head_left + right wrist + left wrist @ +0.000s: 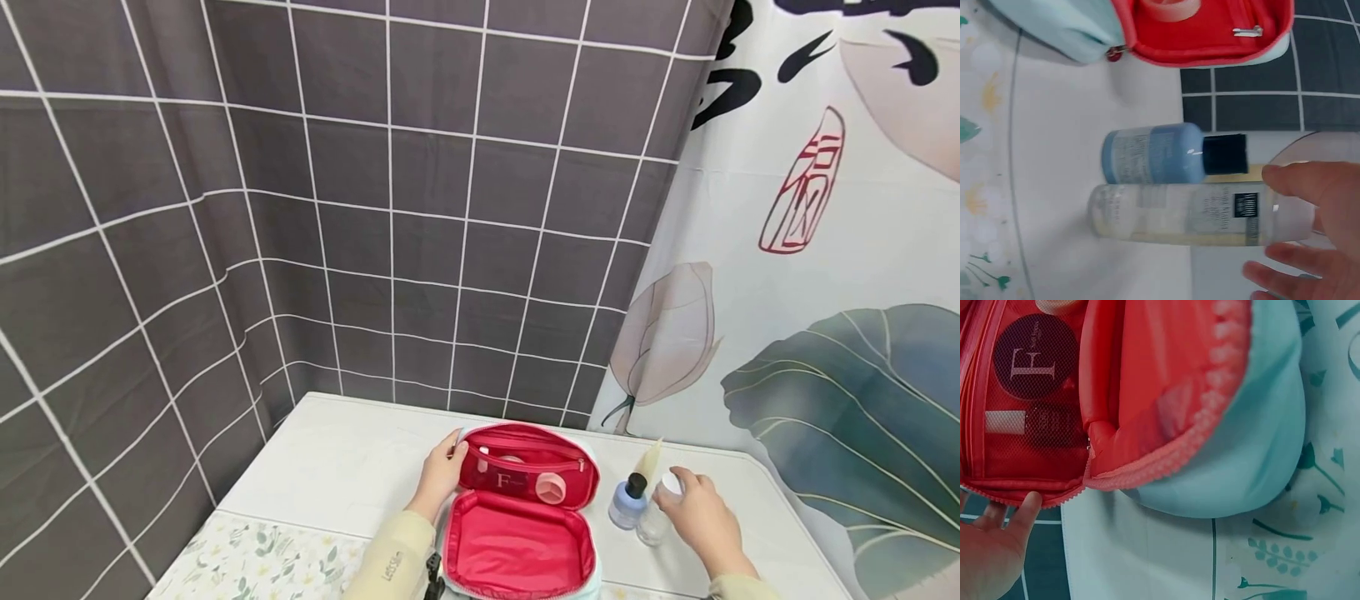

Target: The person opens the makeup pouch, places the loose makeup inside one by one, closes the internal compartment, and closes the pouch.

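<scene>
A cosmetic bag point(519, 546) with a red lining and pale blue outside lies open, its lid raised. My left hand point(437, 477) grips the lid's left edge, thumb along the zipper rim. Behind the lid's mesh sit a round dark compact point(1035, 356) marked F, a small white-capped bottle point(1041, 424) and a pink round item point(551, 488). To the bag's right, my right hand point(703, 518) holds a clear bottle point(1175, 214) by its white cap, between thumb and fingers. Beside it stands a blue bottle point(1157, 153) with a black cap.
A pale yellow tube point(649, 458) stands behind the blue bottle. The white table point(337, 467) carries a floral cloth point(262, 558) at its front left. Dark gridded fabric point(427, 250) hangs behind, and a printed white curtain point(750, 333) hangs on the right.
</scene>
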`<state>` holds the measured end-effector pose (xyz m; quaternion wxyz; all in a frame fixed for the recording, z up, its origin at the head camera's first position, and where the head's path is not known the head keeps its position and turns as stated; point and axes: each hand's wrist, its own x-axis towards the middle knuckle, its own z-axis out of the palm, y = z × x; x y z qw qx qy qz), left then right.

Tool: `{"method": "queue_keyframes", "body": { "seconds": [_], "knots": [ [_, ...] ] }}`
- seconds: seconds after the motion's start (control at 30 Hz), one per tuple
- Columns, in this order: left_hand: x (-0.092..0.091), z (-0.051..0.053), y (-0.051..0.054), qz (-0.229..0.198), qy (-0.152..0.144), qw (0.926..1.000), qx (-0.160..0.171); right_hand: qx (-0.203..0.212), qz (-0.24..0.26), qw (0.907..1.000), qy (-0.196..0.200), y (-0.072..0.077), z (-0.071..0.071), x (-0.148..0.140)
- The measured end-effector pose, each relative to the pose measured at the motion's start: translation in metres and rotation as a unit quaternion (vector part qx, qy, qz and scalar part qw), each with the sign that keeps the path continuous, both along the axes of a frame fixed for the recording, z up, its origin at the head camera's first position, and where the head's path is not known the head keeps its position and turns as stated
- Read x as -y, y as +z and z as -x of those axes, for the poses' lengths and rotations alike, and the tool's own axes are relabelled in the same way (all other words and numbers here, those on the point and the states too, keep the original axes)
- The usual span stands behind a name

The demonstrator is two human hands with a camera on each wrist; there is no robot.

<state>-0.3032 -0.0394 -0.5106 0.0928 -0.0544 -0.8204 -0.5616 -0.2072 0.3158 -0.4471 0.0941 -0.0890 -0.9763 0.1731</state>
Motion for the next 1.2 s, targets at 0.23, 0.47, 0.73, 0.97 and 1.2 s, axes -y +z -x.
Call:
{"method": "queue_keyframes", "body": {
  "seconds": [0.23,0.47,0.73,0.97,1.2],
  "knots": [
    [0.0,0.0,0.001,-0.001,0.001,1.0,0.007,0.009,-0.001,1.0,0.004,-0.003,-0.002,-0.002],
    [0.001,0.0,0.001,0.0,0.008,0.9999,0.013,-0.009,0.002,0.9999,0.007,0.007,-0.005,0.001],
    [0.002,-0.001,0.001,0.001,0.005,0.9999,0.009,-0.038,-0.001,0.9992,0.015,0.021,-0.005,0.01],
    [0.004,-0.002,0.003,-0.005,-0.005,0.9999,0.013,-0.04,0.0,0.9989,0.024,0.032,-0.006,0.024],
    [0.004,-0.002,0.004,-0.011,-0.008,0.9997,0.018,-0.04,0.006,0.9981,0.046,0.044,-0.006,0.041]
  ]
}}
